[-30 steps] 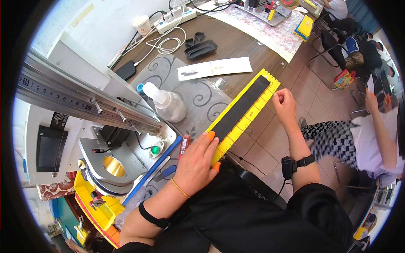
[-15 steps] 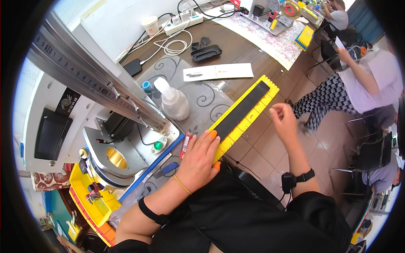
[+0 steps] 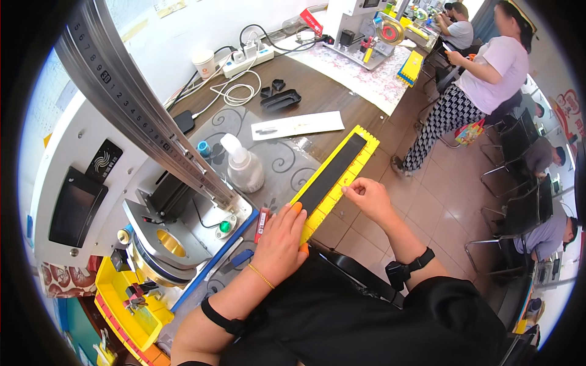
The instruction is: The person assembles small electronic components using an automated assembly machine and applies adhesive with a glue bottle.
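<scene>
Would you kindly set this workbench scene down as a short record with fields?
Left hand: gripping the near end of the yellow board
Right hand: by the board's right edge, fingers curled; contact unclear
On board: long black strip
Bench: pump bottle, white card, black tray
Left side: metal machine with green button
Background: standing person

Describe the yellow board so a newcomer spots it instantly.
Start at the brown table; along its right edge, the left hand touches one end of a narrow yellow board. Unlike the yellow tray at lower left, it carries a lengthwise black band.
</scene>
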`<control>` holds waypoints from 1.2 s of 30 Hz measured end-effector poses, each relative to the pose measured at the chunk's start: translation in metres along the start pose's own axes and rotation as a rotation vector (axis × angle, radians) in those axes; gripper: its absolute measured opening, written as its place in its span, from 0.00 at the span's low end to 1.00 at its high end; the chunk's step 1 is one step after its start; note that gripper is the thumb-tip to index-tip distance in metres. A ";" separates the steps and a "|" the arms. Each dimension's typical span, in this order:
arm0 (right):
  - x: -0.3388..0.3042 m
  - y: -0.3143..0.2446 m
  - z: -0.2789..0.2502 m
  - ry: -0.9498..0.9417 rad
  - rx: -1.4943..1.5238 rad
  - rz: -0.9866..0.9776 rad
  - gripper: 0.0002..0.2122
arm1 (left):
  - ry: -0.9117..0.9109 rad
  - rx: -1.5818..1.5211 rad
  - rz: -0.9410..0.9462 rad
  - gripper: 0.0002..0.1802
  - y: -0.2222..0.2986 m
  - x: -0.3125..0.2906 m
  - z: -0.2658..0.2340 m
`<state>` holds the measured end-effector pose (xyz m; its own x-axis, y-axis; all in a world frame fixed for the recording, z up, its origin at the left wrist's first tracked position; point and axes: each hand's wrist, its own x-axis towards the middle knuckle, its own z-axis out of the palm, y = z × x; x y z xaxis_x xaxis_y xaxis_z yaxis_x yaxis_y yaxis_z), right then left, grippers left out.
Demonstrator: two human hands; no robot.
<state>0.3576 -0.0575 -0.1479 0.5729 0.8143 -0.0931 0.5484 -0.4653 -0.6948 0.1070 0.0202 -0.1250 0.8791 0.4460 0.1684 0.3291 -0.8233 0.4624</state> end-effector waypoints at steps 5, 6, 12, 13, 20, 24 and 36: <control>-0.003 0.000 -0.001 0.008 -0.059 -0.073 0.11 | 0.020 -0.005 -0.004 0.37 -0.001 0.000 -0.001; -0.004 0.001 0.000 0.030 -0.060 -0.131 0.09 | 0.023 -0.004 -0.008 0.37 -0.001 0.000 -0.002; -0.006 0.005 0.007 0.114 -0.046 -0.290 0.05 | 0.019 0.017 -0.024 0.37 -0.002 0.000 -0.001; -0.007 0.005 0.008 0.138 -0.030 -0.324 0.05 | 0.019 0.018 -0.028 0.37 -0.002 0.001 -0.001; -0.008 0.006 0.021 0.233 0.060 -0.384 0.04 | 0.038 0.010 -0.045 0.39 0.000 -0.001 0.001; 0.001 0.011 -0.007 0.141 0.393 -0.283 0.04 | 0.051 0.030 -0.026 0.40 0.001 -0.003 0.004; -0.099 0.029 -0.151 -0.390 -0.642 0.050 0.09 | 0.091 0.143 0.020 0.38 0.001 -0.010 0.006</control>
<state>0.4090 -0.2037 -0.0514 0.4151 0.7950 -0.4423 0.8429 -0.5190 -0.1420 0.1005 0.0131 -0.1317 0.8530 0.4539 0.2576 0.3637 -0.8710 0.3304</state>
